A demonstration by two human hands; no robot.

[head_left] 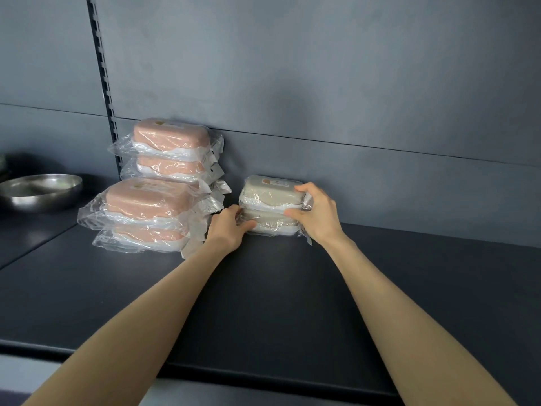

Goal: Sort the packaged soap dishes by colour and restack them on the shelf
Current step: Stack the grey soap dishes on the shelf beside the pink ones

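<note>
Two grey packaged soap dishes are stacked against the back panel of the dark shelf (263, 288): the upper grey dish (270, 191) on the lower grey dish (270, 225). My left hand (227, 227) grips the lower dish at its left end. My right hand (317, 213) grips the stack's right end, fingers over the top dish and thumb at the seam between the two. To the left stand several pink packaged dishes in clear bags: a rear pink stack (171, 148) and a front pink stack (146, 212).
A steel bowl (41, 190) sits on the neighbouring shelf section at far left. A slotted upright rail (104, 71) runs up the back panel behind the pink stacks. Bare shelf surface lies in front of and to the right of the grey stack.
</note>
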